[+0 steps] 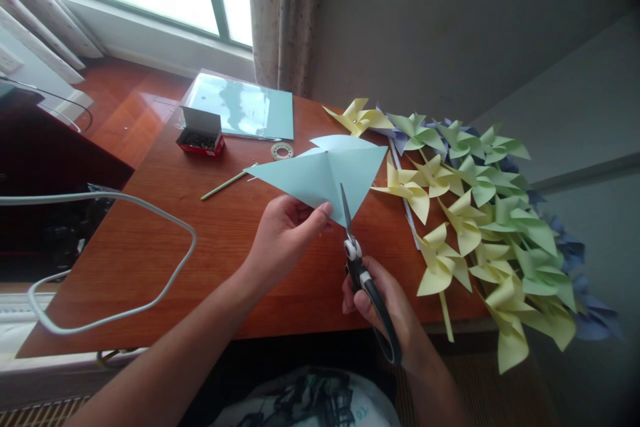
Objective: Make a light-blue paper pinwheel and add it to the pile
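Observation:
My left hand pinches the near edge of a folded light-blue paper, held just above the wooden table. My right hand grips black-handled scissors; their blades point up into the paper's lower edge, close to my left thumb. The blades look nearly closed in the paper.
Many yellow, green and blue paper pinwheels lie heaped along the table's right side. A small red box with an open lid, a tape roll, a thin stick and a blue sheet sit at the back. A grey cable loops at the left.

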`<state>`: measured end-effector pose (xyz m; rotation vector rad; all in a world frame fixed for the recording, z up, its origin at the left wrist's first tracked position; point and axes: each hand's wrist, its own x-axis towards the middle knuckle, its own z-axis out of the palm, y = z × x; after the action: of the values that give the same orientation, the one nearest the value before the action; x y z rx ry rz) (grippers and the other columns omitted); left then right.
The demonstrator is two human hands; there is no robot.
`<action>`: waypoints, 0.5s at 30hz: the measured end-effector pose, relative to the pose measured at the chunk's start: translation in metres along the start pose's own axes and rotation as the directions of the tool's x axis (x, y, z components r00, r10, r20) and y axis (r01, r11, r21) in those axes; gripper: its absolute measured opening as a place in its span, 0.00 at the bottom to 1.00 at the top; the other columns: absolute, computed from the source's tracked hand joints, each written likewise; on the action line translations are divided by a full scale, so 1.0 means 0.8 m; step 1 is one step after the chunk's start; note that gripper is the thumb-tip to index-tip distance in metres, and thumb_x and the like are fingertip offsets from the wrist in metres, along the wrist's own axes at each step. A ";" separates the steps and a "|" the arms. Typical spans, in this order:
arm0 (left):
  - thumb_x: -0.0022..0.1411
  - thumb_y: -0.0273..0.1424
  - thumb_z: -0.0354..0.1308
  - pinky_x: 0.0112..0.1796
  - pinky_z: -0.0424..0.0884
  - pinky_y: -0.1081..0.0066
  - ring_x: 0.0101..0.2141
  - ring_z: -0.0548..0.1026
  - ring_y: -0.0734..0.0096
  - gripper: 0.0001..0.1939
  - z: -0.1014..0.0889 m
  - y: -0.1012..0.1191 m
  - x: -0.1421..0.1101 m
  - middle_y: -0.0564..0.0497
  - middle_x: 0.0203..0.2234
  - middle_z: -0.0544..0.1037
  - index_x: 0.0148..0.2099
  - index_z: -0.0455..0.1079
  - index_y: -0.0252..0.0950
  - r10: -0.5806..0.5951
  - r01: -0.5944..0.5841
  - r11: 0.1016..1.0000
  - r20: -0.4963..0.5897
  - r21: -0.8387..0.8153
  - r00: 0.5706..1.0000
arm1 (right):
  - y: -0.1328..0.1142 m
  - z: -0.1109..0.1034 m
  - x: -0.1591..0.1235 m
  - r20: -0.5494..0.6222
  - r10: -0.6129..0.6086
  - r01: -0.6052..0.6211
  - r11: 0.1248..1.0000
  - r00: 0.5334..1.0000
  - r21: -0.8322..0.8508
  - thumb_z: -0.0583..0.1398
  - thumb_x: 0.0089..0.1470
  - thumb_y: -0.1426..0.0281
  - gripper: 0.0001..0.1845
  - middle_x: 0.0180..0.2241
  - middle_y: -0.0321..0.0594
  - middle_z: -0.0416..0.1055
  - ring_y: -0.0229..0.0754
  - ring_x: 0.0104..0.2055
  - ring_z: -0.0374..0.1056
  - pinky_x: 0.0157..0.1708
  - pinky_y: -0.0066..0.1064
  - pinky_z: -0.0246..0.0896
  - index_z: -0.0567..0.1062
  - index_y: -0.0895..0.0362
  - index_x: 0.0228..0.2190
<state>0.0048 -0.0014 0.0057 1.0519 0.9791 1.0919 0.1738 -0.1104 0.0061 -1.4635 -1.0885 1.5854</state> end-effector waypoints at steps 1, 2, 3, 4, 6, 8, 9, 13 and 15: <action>0.60 0.35 0.67 0.28 0.73 0.73 0.26 0.79 0.68 0.10 0.000 0.000 0.000 0.50 0.23 0.81 0.30 0.76 0.33 0.001 -0.001 1.000 0.002 -0.003 1.000 | 0.000 0.000 0.000 -0.001 0.002 -0.002 1.000 1.000 0.004 0.64 0.55 0.46 0.27 0.30 0.35 0.66 0.40 0.32 0.64 0.32 0.31 0.61 0.68 0.55 0.39; 0.60 0.35 0.67 0.28 0.73 0.73 0.26 0.79 0.68 0.10 0.000 0.000 0.000 0.50 0.23 0.81 0.30 0.76 0.33 0.002 -0.002 1.000 0.004 -0.006 1.000 | 0.001 0.000 0.001 -0.003 0.004 -0.004 1.000 1.000 0.008 0.64 0.54 0.46 0.27 0.30 0.35 0.66 0.40 0.31 0.64 0.32 0.31 0.61 0.68 0.55 0.39; 0.60 0.35 0.67 0.28 0.73 0.74 0.26 0.79 0.68 0.10 0.000 0.000 0.000 0.50 0.23 0.81 0.30 0.76 0.34 0.004 -0.004 1.000 0.007 -0.009 1.000 | 0.001 0.001 0.001 -0.008 0.004 -0.004 1.000 1.000 0.012 0.64 0.54 0.46 0.27 0.30 0.35 0.66 0.39 0.31 0.64 0.32 0.31 0.61 0.68 0.55 0.39; 0.60 0.35 0.67 0.28 0.73 0.74 0.26 0.79 0.69 0.10 0.000 0.000 -0.001 0.50 0.23 0.81 0.30 0.76 0.34 0.005 -0.005 1.000 0.010 -0.011 1.000 | 0.001 0.001 0.001 -0.012 0.002 -0.001 1.000 1.000 0.014 0.64 0.54 0.46 0.27 0.30 0.35 0.66 0.39 0.31 0.64 0.32 0.31 0.61 0.68 0.55 0.39; 0.60 0.35 0.67 0.28 0.73 0.74 0.26 0.79 0.69 0.10 0.000 0.000 -0.001 0.50 0.23 0.81 0.30 0.76 0.34 0.006 -0.006 1.000 0.011 -0.014 1.000 | 0.001 0.001 0.001 -0.020 -0.003 0.003 1.000 1.000 0.018 0.65 0.54 0.46 0.27 0.30 0.35 0.66 0.39 0.31 0.64 0.32 0.31 0.62 0.68 0.55 0.39; 0.60 0.35 0.67 0.28 0.73 0.74 0.26 0.79 0.68 0.10 0.000 0.000 -0.002 0.50 0.23 0.81 0.30 0.76 0.34 0.009 -0.009 1.000 0.003 -0.009 1.000 | 0.001 0.001 0.000 -0.015 0.004 -0.004 1.000 1.000 0.022 0.65 0.54 0.46 0.27 0.30 0.35 0.66 0.39 0.31 0.64 0.32 0.31 0.62 0.68 0.55 0.39; 0.60 0.35 0.67 0.28 0.73 0.73 0.26 0.79 0.68 0.11 0.001 0.000 -0.002 0.50 0.22 0.81 0.29 0.76 0.34 0.010 -0.010 1.000 -0.002 -0.004 1.000 | 0.001 0.001 0.000 -0.008 0.012 -0.012 1.000 1.000 0.028 0.65 0.54 0.46 0.27 0.30 0.35 0.66 0.39 0.31 0.64 0.33 0.31 0.62 0.68 0.55 0.39; 0.59 0.36 0.68 0.28 0.73 0.72 0.26 0.79 0.67 0.11 0.001 0.001 -0.002 0.49 0.23 0.81 0.29 0.76 0.34 0.000 0.000 1.000 -0.013 0.008 1.000 | 0.002 0.000 0.000 0.000 0.024 -0.024 0.999 1.000 0.048 0.65 0.54 0.46 0.27 0.30 0.34 0.66 0.39 0.31 0.65 0.32 0.31 0.63 0.67 0.54 0.39; 0.59 0.36 0.68 0.28 0.73 0.72 0.26 0.80 0.66 0.11 0.001 0.001 -0.001 0.49 0.23 0.82 0.30 0.76 0.34 -0.002 0.002 1.000 -0.015 0.012 1.000 | 0.003 0.000 0.000 0.003 0.019 -0.019 0.999 1.000 0.049 0.65 0.54 0.46 0.27 0.30 0.34 0.66 0.39 0.31 0.65 0.33 0.31 0.63 0.67 0.55 0.39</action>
<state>0.0053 -0.0025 0.0067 1.0542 0.9996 1.0946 0.1742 -0.1110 0.0041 -1.4436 -1.0323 1.6168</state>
